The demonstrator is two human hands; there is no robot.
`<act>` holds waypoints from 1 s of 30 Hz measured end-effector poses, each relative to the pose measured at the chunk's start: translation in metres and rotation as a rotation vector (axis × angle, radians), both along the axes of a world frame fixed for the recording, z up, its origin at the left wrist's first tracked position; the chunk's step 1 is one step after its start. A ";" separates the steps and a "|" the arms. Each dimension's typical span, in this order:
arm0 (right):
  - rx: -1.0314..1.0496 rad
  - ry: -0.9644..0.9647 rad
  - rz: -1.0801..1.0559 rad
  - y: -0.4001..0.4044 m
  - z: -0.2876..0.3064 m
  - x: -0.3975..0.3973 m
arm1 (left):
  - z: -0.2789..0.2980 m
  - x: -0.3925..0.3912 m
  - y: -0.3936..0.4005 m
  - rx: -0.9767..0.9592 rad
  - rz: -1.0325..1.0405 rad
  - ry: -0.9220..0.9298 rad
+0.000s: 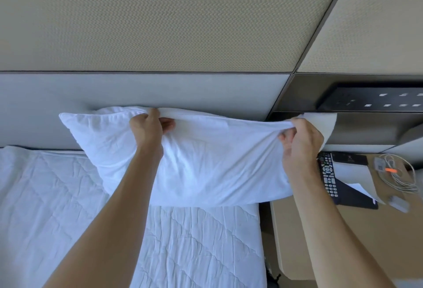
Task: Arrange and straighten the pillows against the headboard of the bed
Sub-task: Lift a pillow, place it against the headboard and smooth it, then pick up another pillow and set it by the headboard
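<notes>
A white pillow (206, 164) leans against the grey padded headboard (137, 93) at the right end of the bed. My left hand (148, 129) grips the top edge of the pillowcase near its middle. My right hand (299, 138) grips the top right corner, where loose case fabric sticks out past the fingers. The pillow's right end hangs over the mattress edge toward the nightstand. The fabric is stretched taut between both hands. Only this one pillow is in view.
The white quilted mattress cover (68, 207) fills the lower left. A tan nightstand (343, 242) at right carries a remote control (328, 173), a dark folder, papers and a coiled white cable (398, 173). A dark switch panel (377, 102) sits on the wall above it.
</notes>
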State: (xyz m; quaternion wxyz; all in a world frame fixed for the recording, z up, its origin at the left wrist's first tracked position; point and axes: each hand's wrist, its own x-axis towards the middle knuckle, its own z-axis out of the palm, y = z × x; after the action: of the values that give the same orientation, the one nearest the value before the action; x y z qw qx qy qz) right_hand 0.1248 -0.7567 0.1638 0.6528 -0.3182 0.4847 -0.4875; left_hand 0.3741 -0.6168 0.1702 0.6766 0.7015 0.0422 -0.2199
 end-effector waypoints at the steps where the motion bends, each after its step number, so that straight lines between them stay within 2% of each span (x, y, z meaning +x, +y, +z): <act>1: -0.010 0.013 0.000 0.005 0.003 -0.001 | -0.001 0.001 0.002 0.004 0.001 -0.003; 7: -0.131 -0.006 0.048 0.022 0.011 -0.008 | 0.003 0.000 0.015 -0.134 0.095 -0.062; 13: 0.041 0.250 0.158 -0.017 -0.026 0.012 | -0.005 0.009 0.016 0.001 -0.155 0.070; 18: 0.064 0.327 0.263 0.013 -0.022 0.035 | -0.005 0.008 0.055 0.026 -0.159 0.040; 24: 0.048 0.353 0.539 0.107 -0.017 0.121 | -0.022 0.010 0.189 0.098 0.054 0.117; 30: 0.042 0.351 0.922 0.261 -0.019 0.213 | -0.035 0.018 0.375 0.178 0.389 0.120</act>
State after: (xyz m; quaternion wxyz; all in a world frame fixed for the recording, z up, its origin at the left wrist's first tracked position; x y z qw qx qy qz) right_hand 0.3377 -0.4956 0.1448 0.7152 -0.5638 0.4058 -0.0772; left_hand 0.3924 -0.2418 0.1349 0.6381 0.7225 0.2364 -0.1220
